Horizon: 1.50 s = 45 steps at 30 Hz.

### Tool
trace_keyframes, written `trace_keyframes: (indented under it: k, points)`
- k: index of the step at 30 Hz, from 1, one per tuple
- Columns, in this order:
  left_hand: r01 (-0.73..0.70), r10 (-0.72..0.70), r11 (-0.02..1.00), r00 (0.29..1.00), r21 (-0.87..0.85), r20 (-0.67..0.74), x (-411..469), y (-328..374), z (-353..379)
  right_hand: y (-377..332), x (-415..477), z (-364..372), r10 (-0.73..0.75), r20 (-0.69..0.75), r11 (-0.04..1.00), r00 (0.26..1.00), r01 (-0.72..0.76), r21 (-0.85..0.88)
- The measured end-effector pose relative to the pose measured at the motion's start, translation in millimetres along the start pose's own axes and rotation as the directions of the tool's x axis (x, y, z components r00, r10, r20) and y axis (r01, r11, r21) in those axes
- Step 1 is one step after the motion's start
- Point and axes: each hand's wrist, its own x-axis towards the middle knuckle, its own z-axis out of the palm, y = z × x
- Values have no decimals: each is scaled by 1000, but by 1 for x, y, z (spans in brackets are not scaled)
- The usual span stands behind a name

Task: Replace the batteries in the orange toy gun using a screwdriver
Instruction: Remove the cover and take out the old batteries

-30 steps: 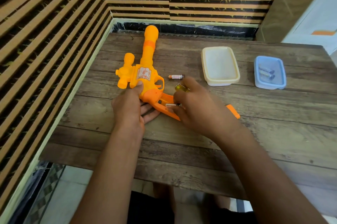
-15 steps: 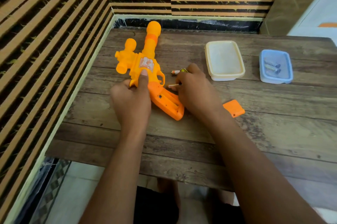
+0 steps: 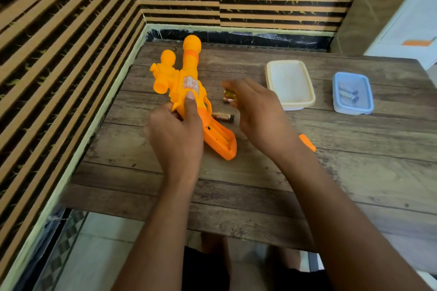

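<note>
The orange toy gun (image 3: 189,87) lies on the wooden table (image 3: 354,172), barrel pointing away. My left hand (image 3: 175,134) grips its body with the thumb pressed on top. The grip's battery compartment (image 3: 220,138) is open and faces up. My right hand (image 3: 257,111) hovers just right of the gun and holds a yellow-handled screwdriver (image 3: 229,94) under its fingers. One battery (image 3: 223,116) lies loose beside the grip. A second battery (image 3: 228,100) peeks out beneath the screwdriver. The orange compartment cover (image 3: 307,142) lies behind my right wrist.
A white lidded box (image 3: 290,85) stands at the back middle of the table. To its right, a blue box (image 3: 352,93) holds a few batteries. A striped wall runs along the left and back edges.
My right hand has let go of the battery it pinched; that battery now lies beside the grip. The hand has lifted up and to the right with the screwdriver.
</note>
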Motion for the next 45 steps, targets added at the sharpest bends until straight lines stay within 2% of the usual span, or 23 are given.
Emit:
trace_keyframes:
  k: [2, 5, 9, 12, 15, 23, 25, 26, 28, 29, 31, 33, 35, 38, 42, 45]
  points:
    - [-9, 9, 1000, 1000, -8, -14, -1, 0, -1, -5, 9, 0, -47, -31, 999, 998, 48, 15]
    - [-9, 8, 999, 999, -36, -31, 2, -1, -5, -8, 33, 9, -64, 16, 997, 998, 64, -48]
    - [28, -30, 999, 998, -31, -58, 7, -4, -7, 3, 76, 24, -30, 197, 982, 980, 66, -179]
    - [57, -59, 998, 995, -31, -80, 11, -6, -9, 13, 101, 39, -27, 381, 951, 924, 141, -276]
    - [87, -90, 996, 992, -38, -84, 17, -9, -11, 19, 113, 54, -4, 474, 929, 880, 179, -324]
    - [124, -127, 991, 989, -39, -80, 17, -8, -10, 23, 113, 56, -42, 505, 926, 862, 224, -305]
    - [149, -151, 988, 987, -41, -61, 18, -9, -10, 18, 106, 48, -34, 446, 951, 894, 166, -260]
    - [164, -167, 985, 985, -49, -51, 19, -8, -11, 13, 99, 42, -30, 372, 969, 928, 119, -217]
    - [189, -193, 979, 980, -72, -49, 20, -6, -14, 1, 78, 30, -23, 118, 997, 993, 31, -66]
    - [201, -205, 977, 977, -76, -51, 19, -2, -15, -7, 62, 21, 6, -17, 1000, 1000, -5, 22]
    - [214, -219, 973, 974, -93, -52, 18, 0, -18, -22, 30, 13, 89, -230, 985, 969, -52, 165]
    - [234, -246, 954, 968, -185, -41, 16, 0, -17, -32, 7, 19, 188, -350, 961, 917, -98, 259]
    - [280, -295, 921, 955, -272, -16, 10, 2, -14, -36, -1, 28, 304, -382, 915, 873, -155, 374]
    - [307, -323, 906, 946, -292, -9, 2, 9, -12, -37, -1, 31, 423, -364, 840, 830, -210, 500]
    - [267, -284, 912, 959, -312, -9, -3, 10, -11, -44, -6, 23, 539, -372, 775, 756, -272, 570]
    - [248, -261, 903, 965, -350, 13, -11, 12, -4, -44, -18, 23, 608, -279, 727, 744, -379, 573]
